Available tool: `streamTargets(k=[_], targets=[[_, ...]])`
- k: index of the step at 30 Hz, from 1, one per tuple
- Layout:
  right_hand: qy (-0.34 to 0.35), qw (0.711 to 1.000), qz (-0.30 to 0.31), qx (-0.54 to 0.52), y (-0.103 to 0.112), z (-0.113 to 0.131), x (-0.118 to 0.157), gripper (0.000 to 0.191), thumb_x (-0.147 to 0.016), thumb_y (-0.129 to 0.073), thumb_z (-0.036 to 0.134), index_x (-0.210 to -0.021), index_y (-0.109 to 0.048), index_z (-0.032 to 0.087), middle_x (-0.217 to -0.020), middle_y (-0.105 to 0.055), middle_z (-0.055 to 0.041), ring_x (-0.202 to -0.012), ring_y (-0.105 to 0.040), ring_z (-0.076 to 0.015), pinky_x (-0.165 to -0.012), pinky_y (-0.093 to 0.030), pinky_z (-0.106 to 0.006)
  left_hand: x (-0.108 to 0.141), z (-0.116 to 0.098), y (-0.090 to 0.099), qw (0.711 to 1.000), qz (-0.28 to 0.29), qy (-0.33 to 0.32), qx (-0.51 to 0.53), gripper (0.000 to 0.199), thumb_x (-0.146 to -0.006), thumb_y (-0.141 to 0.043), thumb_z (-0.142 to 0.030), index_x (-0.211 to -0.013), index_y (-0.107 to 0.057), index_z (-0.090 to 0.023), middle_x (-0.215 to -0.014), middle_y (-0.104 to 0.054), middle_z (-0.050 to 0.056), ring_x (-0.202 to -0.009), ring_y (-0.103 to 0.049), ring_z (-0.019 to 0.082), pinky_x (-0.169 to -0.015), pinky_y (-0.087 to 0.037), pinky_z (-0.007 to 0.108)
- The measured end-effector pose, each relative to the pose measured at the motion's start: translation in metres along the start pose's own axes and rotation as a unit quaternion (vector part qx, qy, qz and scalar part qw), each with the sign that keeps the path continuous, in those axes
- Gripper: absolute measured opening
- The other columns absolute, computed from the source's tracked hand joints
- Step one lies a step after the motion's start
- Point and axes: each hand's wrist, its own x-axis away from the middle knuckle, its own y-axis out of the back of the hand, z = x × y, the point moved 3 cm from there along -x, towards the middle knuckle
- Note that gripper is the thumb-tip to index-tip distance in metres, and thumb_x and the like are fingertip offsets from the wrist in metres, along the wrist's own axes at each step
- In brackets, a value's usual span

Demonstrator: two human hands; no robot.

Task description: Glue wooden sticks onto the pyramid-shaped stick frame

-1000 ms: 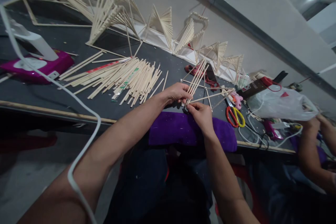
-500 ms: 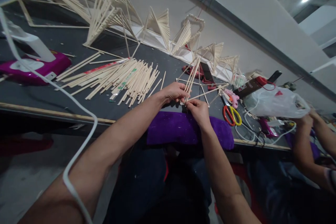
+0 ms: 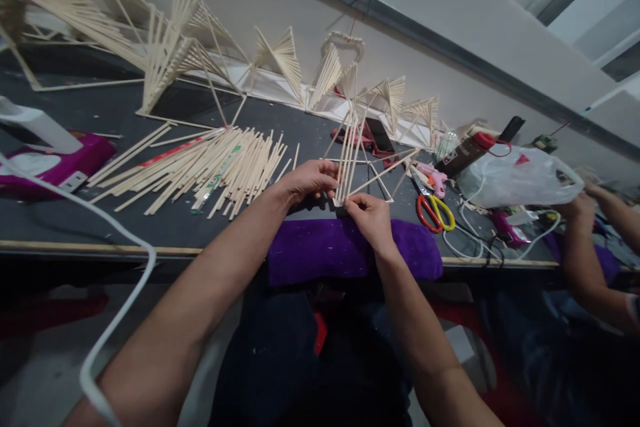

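A small frame of thin wooden sticks (image 3: 353,153) stands on the dark table, several sticks rising side by side from its near corner. My left hand (image 3: 315,181) is at the left side of these sticks, fingers curled, thumb and fingertips against the leftmost one. At the base corner, my right hand (image 3: 369,213) pinches the lower end of the sticks between thumb and index finger. A rolled purple cloth (image 3: 320,250) lies under my wrists at the table edge. Left of the frame, a pile of loose sticks (image 3: 235,170) is spread out.
Finished stick models (image 3: 280,63) line the wall. Scissors (image 3: 434,212), a pink glue gun (image 3: 434,180), a brown bottle (image 3: 465,155) and a plastic bag (image 3: 520,177) lie right. A purple device (image 3: 75,163) and white cable (image 3: 120,227) are left. Another person's hands touch the bag.
The view has shifted, so the scene sits further left. My left hand's fingers have loosened and moved slightly away from the base corner, and the upright sticks now show more spread apart.
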Motion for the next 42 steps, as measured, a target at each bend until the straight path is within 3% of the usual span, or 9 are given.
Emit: streamTargets(k=[18, 22, 24, 27, 29, 33, 37, 40, 42], targets=[[0.001, 1.0, -0.016, 0.009, 0.002, -0.007, -0.004, 0.023, -0.084, -0.058, 0.033, -0.075, -0.071, 0.017, -0.069, -0.067, 0.0, -0.063, -0.058, -0.0136, -0.063, -0.039, -0.024, 0.0, 0.005, -0.006, 0.997, -0.036, 0.04, -0.063, 0.021, -0.073, -0.061, -0.001, -0.089, -0.063, -0.013, -0.068, -0.064, 0.0, -0.044, -0.058, 0.007, -0.034, -0.032, 0.015], [0.122, 0.988, -0.087, 0.018, 0.012, 0.01, 0.007, 0.023, -0.089, -0.054, 0.031, -0.076, -0.067, 0.017, -0.074, -0.067, -0.0016, -0.068, -0.059, -0.0127, -0.067, -0.043, -0.023, 0.006, 0.0, -0.003, 0.996, -0.046, 0.043, -0.066, 0.023, -0.072, -0.064, -0.002, -0.092, -0.064, -0.013, -0.073, -0.067, 0.002, -0.047, -0.059, 0.007, -0.035, -0.034, 0.016], [0.196, 0.974, -0.084, 0.078, 0.019, 0.019, 0.01, 0.024, -0.092, -0.05, 0.03, -0.079, -0.067, 0.018, -0.078, -0.067, -0.0031, -0.071, -0.06, -0.0126, -0.069, -0.044, -0.023, 0.013, -0.009, 0.002, 0.991, -0.111, 0.018, -0.069, 0.022, -0.073, -0.068, -0.007, -0.094, -0.065, -0.014, -0.075, -0.067, 0.002, -0.046, -0.059, 0.007, -0.035, -0.034, 0.016], [0.268, 0.941, -0.03, 0.202, 0.031, 0.025, 0.006, 0.026, -0.096, -0.045, 0.028, -0.087, -0.068, 0.02, -0.087, -0.07, -0.005, -0.078, -0.063, -0.0131, -0.071, -0.043, -0.024, 0.028, -0.025, 0.002, 0.97, -0.223, -0.039, -0.092, 0.008, -0.079, -0.069, -0.021, -0.082, -0.066, -0.015, -0.056, -0.058, -0.003, -0.036, -0.047, 0.005, -0.033, -0.028, 0.015], [0.315, 0.908, 0.003, 0.278, 0.041, 0.025, 0.001, 0.028, -0.098, -0.042, 0.028, -0.091, -0.069, 0.021, -0.089, -0.07, -0.005, -0.078, -0.062, -0.0133, -0.07, -0.041, -0.026, 0.033, -0.028, -0.01, 0.98, -0.171, -0.008, -0.105, 0.019, -0.082, -0.067, -0.031, -0.073, -0.066, -0.015, -0.048, -0.055, -0.002, -0.032, -0.043, 0.005, -0.032, -0.025, 0.016], [0.422, 0.826, 0.058, 0.369, 0.062, 0.026, -0.007, 0.034, -0.102, -0.038, 0.026, -0.084, -0.066, 0.019, -0.078, -0.065, -0.004, -0.067, -0.053, -0.0129, -0.06, -0.032, -0.03, 0.032, -0.017, -0.048, 0.994, 0.014, 0.092, -0.062, 0.023, -0.075, -0.073, -0.035, -0.066, -0.065, -0.014, -0.057, -0.065, 0.005, -0.039, -0.055, 0.01, -0.034, -0.032, 0.017], [0.477, 0.768, 0.098, 0.415, 0.084, 0.029, -0.008, 0.038, -0.103, -0.032, 0.021, -0.085, -0.066, 0.018, -0.08, -0.065, -0.0038, -0.063, -0.048, -0.0128, -0.056, -0.029, -0.032, 0.02, -0.008, -0.073, 0.991, 0.06, 0.119, -0.002, 0.023, -0.067, -0.076, -0.033, -0.067, -0.064, -0.013, -0.062, -0.068, 0.007, -0.045, -0.06, 0.012, -0.036, -0.036, 0.016], [0.478, 0.75, 0.109, 0.443, 0.102, 0.025, -0.008, 0.037, -0.104, -0.032, 0.021, -0.098, -0.069, 0.02, -0.09, -0.069, -0.0037, -0.069, -0.053, -0.0135, -0.059, -0.032, -0.03, 0.01, -0.009, -0.089, 0.989, 0.066, 0.131, 0.029, 0.025, -0.064, -0.079, -0.031, -0.068, -0.062, -0.012, -0.066, -0.07, 0.008, -0.05, -0.064, 0.014, -0.04, -0.042, 0.017], [0.444, 0.778, 0.083, 0.437, 0.118, 0.016, -0.01, 0.036, -0.104, -0.032, 0.024, -0.111, -0.068, 0.021, -0.103, -0.071, -0.0048, -0.082, -0.059, -0.0146, -0.067, -0.038, -0.029, 0.004, -0.012, -0.099, 0.99, 0.065, 0.116, 0.044, 0.025, -0.063, -0.079, -0.029, -0.071, -0.061, -0.013, -0.065, -0.07, 0.007, -0.05, -0.064, 0.014, -0.042, -0.045, 0.018]])
